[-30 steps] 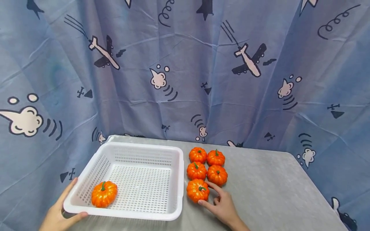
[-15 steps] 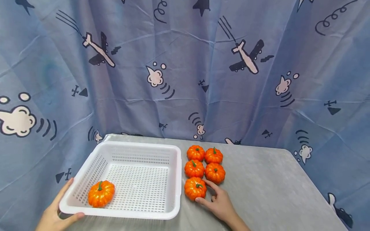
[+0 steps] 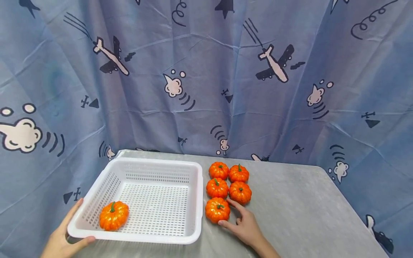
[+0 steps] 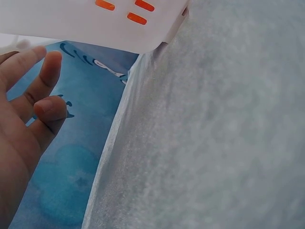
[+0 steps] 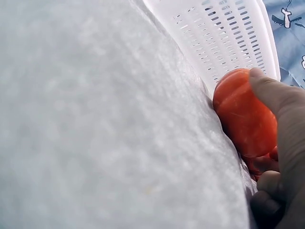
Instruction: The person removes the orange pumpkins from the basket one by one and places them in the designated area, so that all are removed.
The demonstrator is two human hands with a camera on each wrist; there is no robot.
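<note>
In the head view my left hand [image 3: 61,234] holds the near left corner of a white plastic basket [image 3: 135,236], thumb at the front rim and index finger along the left side. Its other fingers curl loosely below the basket in the left wrist view. One small orange pumpkin [image 3: 114,215] with a green stem sits inside, at the near left. My right hand [image 3: 246,229] grips the nearest pumpkin [image 3: 217,210] outside, thumb at its front and index finger at its back right. The right wrist view shows the thumb pressed on this pumpkin [image 5: 243,114].
Several more pumpkins stand close together behind the gripped one, including a right-hand pumpkin [image 3: 240,192] and a rear one [image 3: 218,170]. They are right of the basket on a grey-covered table [image 3: 300,208]. A blue patterned curtain [image 3: 206,79] hangs behind.
The head view shifted slightly between the first two frames. The pumpkin at my right hand has turned a little, its stem shifting left. Both hands keep nearly the same places.
</note>
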